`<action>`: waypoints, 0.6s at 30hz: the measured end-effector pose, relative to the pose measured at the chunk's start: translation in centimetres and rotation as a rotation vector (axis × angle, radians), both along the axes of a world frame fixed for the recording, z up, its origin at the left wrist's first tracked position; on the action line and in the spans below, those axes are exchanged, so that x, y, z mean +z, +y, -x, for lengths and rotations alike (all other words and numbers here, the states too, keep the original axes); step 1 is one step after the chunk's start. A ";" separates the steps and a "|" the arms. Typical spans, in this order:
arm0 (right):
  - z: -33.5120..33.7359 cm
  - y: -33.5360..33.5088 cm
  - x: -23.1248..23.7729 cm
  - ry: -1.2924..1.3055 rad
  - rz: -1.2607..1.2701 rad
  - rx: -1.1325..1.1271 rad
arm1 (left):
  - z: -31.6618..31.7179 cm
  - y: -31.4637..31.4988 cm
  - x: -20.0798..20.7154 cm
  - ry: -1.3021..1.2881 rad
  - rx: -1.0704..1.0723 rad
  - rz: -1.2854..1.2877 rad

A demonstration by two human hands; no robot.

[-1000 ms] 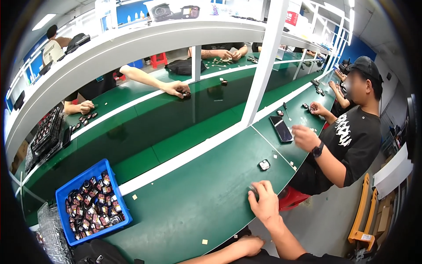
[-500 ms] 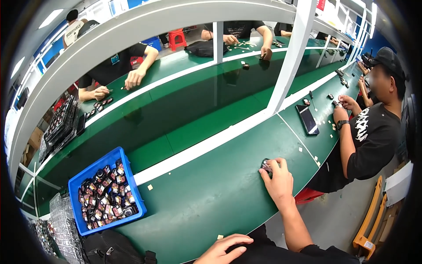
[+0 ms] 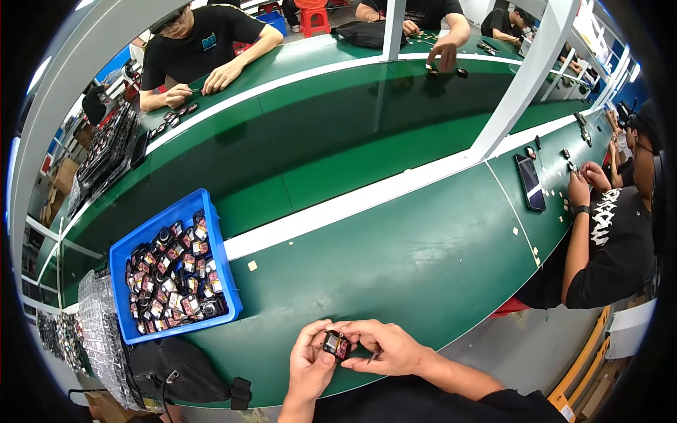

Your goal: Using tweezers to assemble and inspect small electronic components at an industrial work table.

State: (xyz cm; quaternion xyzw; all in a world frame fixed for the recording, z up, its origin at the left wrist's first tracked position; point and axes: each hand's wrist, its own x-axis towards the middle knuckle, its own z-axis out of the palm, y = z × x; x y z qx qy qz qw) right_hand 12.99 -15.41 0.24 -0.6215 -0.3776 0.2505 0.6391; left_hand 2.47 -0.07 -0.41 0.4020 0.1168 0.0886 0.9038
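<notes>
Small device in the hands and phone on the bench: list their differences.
The small device is squat; the phone is long and slim. The small device is held in the left hand and right hand; the phone lies on the green bench. The small device shows pinkish patches; the phone's face is dark with glare. Both are partly black.

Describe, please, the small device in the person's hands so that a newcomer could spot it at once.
Find the blue bin on the green bench, then look lower right. Between the left hand and right hand is a small black device, held apart from similar devices piled in the bin.
</notes>
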 end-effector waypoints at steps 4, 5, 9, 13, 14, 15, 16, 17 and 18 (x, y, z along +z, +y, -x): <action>-0.3 0.7 0.8 -0.176 0.063 0.011 | 0.6 -0.1 0.3 0.061 0.121 0.041; -0.3 0.7 1.1 -0.236 0.081 -0.054 | 0.7 -0.1 0.5 0.091 0.144 0.067; 0.0 0.6 0.3 -0.383 0.128 -0.181 | 0.1 -0.5 0.0 -0.041 0.251 0.139; 0.3 0.8 0.8 -0.531 0.222 -0.218 | -0.2 -0.6 -0.1 -0.092 0.278 0.100; 0.3 0.8 0.9 -0.563 0.247 -0.186 | -0.1 -0.5 -0.2 -0.090 0.279 0.099; 0.3 1.1 1.3 -0.583 0.228 -0.239 | -0.1 -0.5 -0.4 -0.089 0.274 0.082; 0.2 1.3 1.3 -0.583 0.227 -0.238 | -0.1 -0.4 -0.6 -0.087 0.269 0.065; 0.0 1.4 1.3 -0.572 0.194 -0.267 | -0.1 -0.4 -0.6 -0.087 0.271 0.065; 0.0 1.4 1.3 -0.560 0.165 -0.297 | -0.3 -0.6 -0.2 -0.056 0.285 0.034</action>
